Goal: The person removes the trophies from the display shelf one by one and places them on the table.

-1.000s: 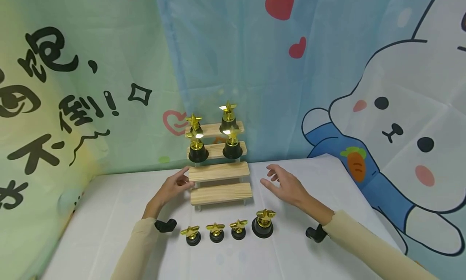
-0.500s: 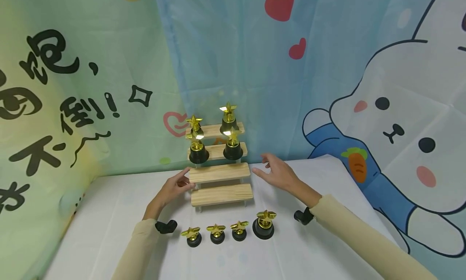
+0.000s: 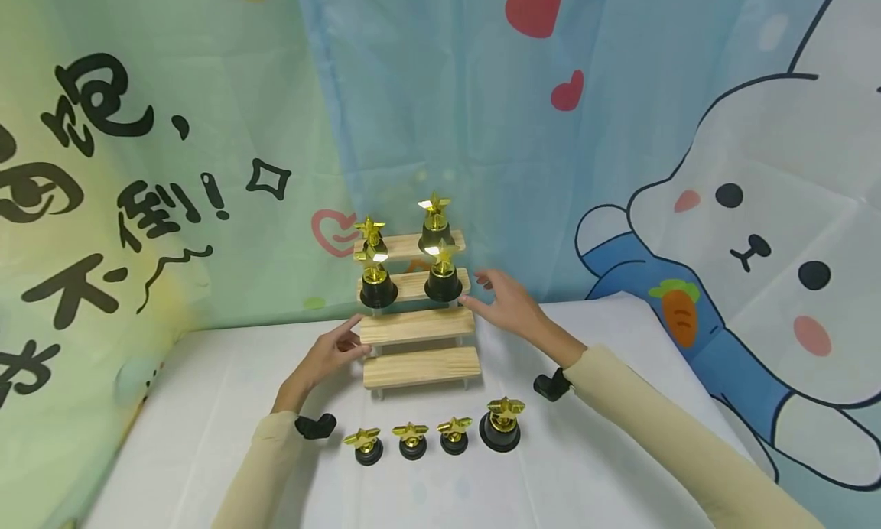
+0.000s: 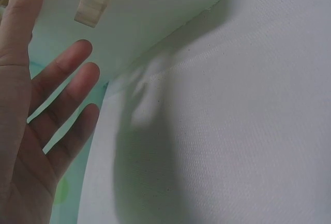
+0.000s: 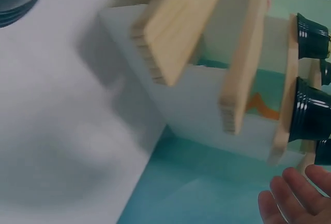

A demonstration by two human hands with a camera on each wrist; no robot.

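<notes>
A tiered stand of wooden boards (image 3: 417,326) has gold star trophies with black bases on its upper two tiers. Two trophies (image 3: 375,278) (image 3: 443,275) are on the second tier from the top, and two more (image 3: 436,222) (image 3: 372,235) are on the top one. My left hand (image 3: 330,353) is at the left end of the lower boards, fingers apart and loosely bent. Nothing lies in its palm in the left wrist view. Beside the right end of the second tier is my right hand (image 3: 505,303), holding nothing, its fingertips close to a trophy's black base (image 5: 310,111).
Several trophies stand in a row on the white tablecloth (image 3: 440,498) before the stand; the rightmost trophy (image 3: 502,424) is biggest, the others (image 3: 413,440) smaller. A printed curtain (image 3: 440,93) hangs close behind the stand. Each wrist wears a black device (image 3: 316,426).
My right hand has moved left and away from me, from beside the stand to the right end of its second tier. The left hand and the trophies stay where they were.
</notes>
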